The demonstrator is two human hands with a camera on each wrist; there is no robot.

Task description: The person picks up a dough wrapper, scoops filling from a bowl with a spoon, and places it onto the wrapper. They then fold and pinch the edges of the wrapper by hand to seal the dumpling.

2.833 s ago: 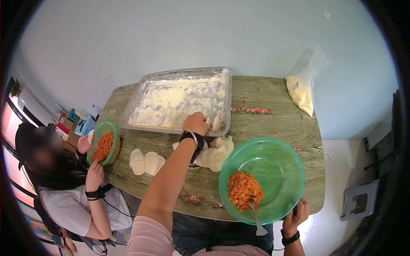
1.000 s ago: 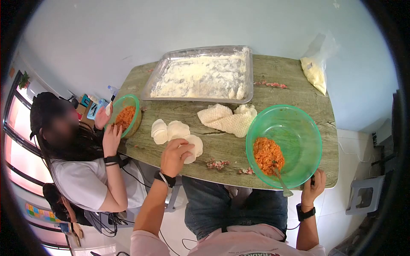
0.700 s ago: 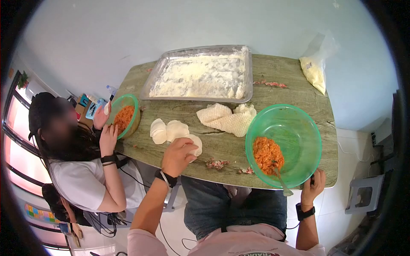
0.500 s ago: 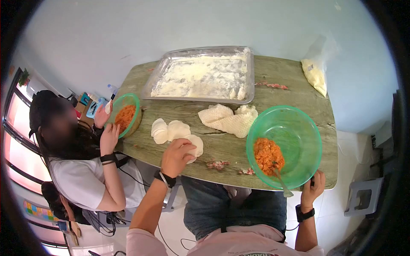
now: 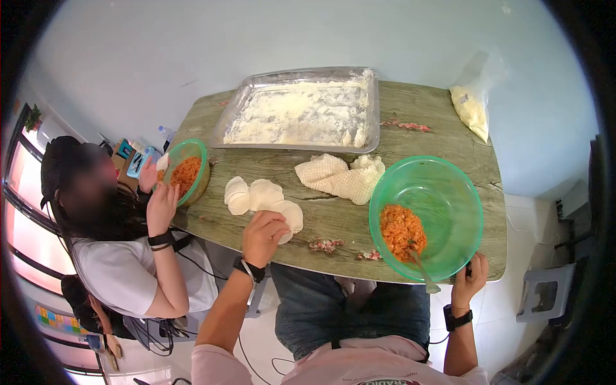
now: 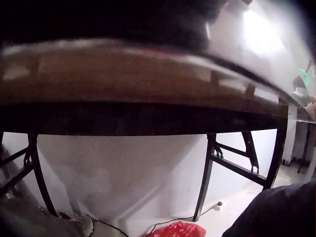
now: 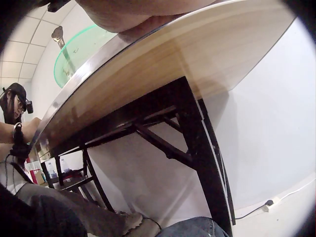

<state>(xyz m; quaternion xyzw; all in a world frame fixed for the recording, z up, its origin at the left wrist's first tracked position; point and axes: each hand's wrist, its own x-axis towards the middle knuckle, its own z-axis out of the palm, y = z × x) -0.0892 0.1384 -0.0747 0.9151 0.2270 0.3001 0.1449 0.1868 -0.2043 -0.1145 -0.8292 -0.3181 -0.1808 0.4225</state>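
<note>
My left hand [image 5: 262, 236] is over the near end of a row of pale round dumpling wrappers [image 5: 295, 215], its curled fingers pinching at the edge of the nearest ones. The farther dumpling wrappers [image 5: 237, 196] lie flat and overlapping, just beyond my fingertips. My right hand [image 5: 471, 279] rests at the table's front edge beside a large green bowl [image 5: 443, 186], a small black object at its fingers. Orange-red minced filling [image 5: 401, 231] fills the bowl's left side, with a spoon [image 5: 425, 273] leaning over the near rim. Both wrist views mostly show the table's underside.
A flour-dusted metal tray [image 5: 295, 149] stands at the back of the table [image 5: 346, 256]. A crumpled cream cloth [image 5: 340, 179] lies before it, and a bag of flour [image 5: 471, 112] sits back right. At left, another person [image 5: 141, 269] works over a smaller green bowl [image 5: 204, 163].
My left hand has come from the tray's near right corner to the dumpling wrappers, where it has since shifted only slightly. More wrappers lie in the row. The right hand stays beside the bowl.
</note>
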